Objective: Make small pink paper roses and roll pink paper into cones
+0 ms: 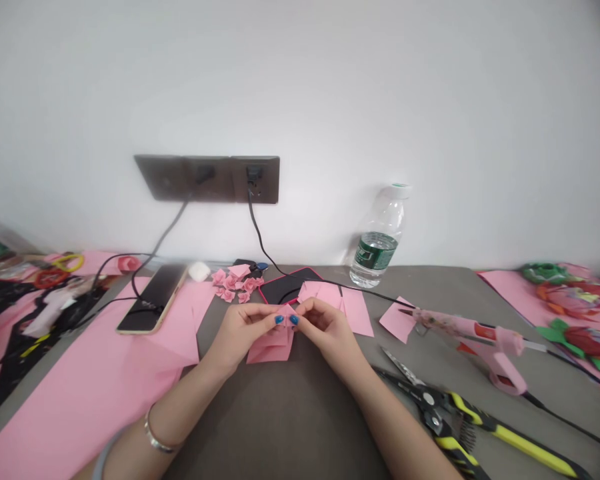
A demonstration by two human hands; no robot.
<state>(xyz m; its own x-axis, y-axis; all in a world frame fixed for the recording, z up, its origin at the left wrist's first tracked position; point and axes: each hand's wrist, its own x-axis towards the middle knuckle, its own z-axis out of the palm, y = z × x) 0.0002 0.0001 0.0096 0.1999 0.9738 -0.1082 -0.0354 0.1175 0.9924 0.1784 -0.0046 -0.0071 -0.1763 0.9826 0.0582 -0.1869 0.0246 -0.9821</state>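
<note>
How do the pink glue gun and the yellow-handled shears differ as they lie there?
The glue gun is mostly pink; the shears are black and yellow with metal blades.
The glue gun has a black cord at its grip; the shears show none.
The glue gun has one narrow nozzle; the shears have two blades.
Both lie on the grey table.

Here's the grey table [280, 420], and it's busy! Round at nine o'clock, big pink sheets [95, 387] sprawl across it. Swing to eleven: little paper roses [230, 285] in a huddle. Up at twelve, the dark pad [293, 283] (pink-rimmed, rather smart). One o'clock, the bottle [375, 250] stands upright! Near two, a small pink square [397, 322]. Toward three, the glue gun [485, 337] on its side, and down toward four, the shears [445, 407], yellow-and-black handles angled outward.
</note>
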